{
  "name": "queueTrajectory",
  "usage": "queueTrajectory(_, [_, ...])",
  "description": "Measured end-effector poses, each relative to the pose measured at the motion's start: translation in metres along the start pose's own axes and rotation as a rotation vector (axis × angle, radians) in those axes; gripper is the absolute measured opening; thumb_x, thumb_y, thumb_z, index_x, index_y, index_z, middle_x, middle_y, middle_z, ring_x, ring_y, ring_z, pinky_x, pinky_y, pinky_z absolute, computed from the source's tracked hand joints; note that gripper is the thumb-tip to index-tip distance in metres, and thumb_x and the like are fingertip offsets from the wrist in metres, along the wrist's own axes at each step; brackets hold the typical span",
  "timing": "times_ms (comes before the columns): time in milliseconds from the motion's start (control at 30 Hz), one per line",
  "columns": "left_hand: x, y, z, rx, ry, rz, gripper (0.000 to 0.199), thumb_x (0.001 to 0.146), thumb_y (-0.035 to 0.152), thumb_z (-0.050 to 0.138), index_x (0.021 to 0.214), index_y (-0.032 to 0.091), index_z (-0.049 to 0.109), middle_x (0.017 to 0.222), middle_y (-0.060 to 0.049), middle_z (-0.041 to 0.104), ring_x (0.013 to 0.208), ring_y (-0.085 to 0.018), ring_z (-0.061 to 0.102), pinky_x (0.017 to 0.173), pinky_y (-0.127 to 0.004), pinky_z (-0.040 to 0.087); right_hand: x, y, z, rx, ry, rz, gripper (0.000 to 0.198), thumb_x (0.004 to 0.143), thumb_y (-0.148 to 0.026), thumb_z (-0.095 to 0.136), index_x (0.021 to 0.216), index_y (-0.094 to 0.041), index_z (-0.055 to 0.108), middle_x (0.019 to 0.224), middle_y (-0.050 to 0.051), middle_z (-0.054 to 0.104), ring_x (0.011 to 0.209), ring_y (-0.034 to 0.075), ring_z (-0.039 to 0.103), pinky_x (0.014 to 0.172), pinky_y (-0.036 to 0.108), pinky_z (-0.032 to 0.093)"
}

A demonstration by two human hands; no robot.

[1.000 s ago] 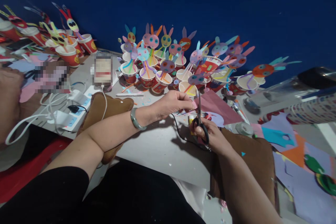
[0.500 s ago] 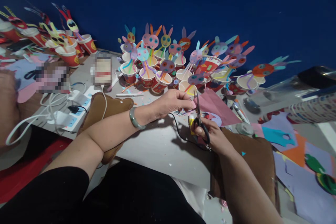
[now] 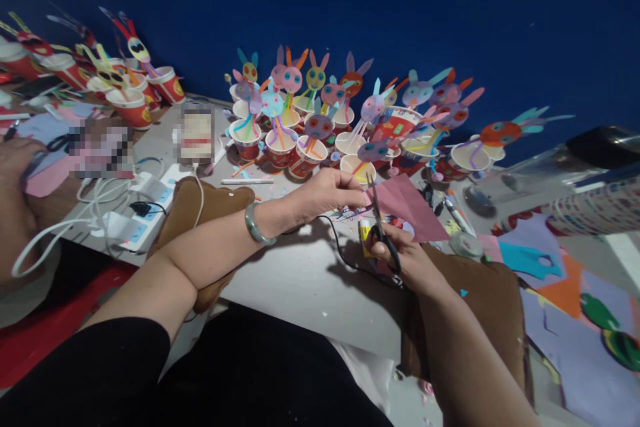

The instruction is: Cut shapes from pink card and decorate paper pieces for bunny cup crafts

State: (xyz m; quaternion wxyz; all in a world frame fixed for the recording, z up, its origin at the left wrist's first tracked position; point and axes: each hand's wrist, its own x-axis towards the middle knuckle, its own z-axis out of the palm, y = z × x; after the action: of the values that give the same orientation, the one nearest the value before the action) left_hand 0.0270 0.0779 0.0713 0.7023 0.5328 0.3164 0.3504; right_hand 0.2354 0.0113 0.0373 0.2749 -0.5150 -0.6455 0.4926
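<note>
My left hand point(image 3: 333, 195) is closed in a pinch on a sheet of pink paper point(image 3: 411, 208), holding it by its left end. The sheet spreads out to the right over small items on the table. In my right hand point(image 3: 400, 255) is a pair of scissors point(image 3: 379, 213) with black handles, thumb and fingers around the loops. Its blades point up and away from me, slightly parted, at the paper's edge just right of my left fingertips. A yellow-labelled tube point(image 3: 367, 240) lies beneath the scissors.
Behind my hands stand several paper cups point(image 3: 307, 155) with paper rabbit figures. A brown cushion point(image 3: 465, 320) lies under my right forearm, another point(image 3: 200, 213) by my left. A power strip point(image 3: 150, 210) with white cables sits left. Another person's hand point(image 3: 20, 167) is at the far left.
The pink sheet has shifted and turned a little, covering more of a pale lilac piece beneath it. My hands have barely moved. The other person's hand has come further into view.
</note>
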Motion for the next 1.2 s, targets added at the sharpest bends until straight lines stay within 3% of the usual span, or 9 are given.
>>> queueTrajectory(333, [0.001,0.003,-0.001,0.037,0.028,-0.015,0.015,0.070,0.020,0.071,0.066,0.012,0.059,0.060,0.003,0.053,0.058,-0.006,0.044,0.060,-0.024,0.033,0.000,-0.001,0.000,-0.028,0.025,-0.041,0.057,0.073,-0.076,0.064,0.064,-0.022,0.048,0.064,0.000,0.048,0.064,0.017,0.043,0.059,0.033,0.038])
queueTrajectory(967, [0.001,0.005,-0.002,0.023,0.049,-0.001,0.013,0.071,0.016,0.070,0.066,0.011,0.060,0.064,0.002,0.056,0.061,-0.005,0.046,0.062,-0.024,0.035,-0.001,-0.001,0.002,0.047,-0.012,-0.021,0.057,0.075,-0.074,0.066,0.068,-0.022,0.043,0.067,-0.001,0.044,0.065,0.015,0.041,0.058,0.030,0.033])
queueTrajectory(1200, [0.001,0.004,-0.002,0.029,0.042,0.019,0.011,0.072,0.014,0.068,0.066,0.011,0.060,0.063,0.002,0.056,0.062,-0.006,0.048,0.063,-0.024,0.037,0.002,0.016,0.000,-0.007,-0.038,-0.091,0.056,0.078,-0.074,0.061,0.069,-0.020,0.049,0.066,-0.001,0.042,0.063,0.014,0.038,0.055,0.029,0.030])
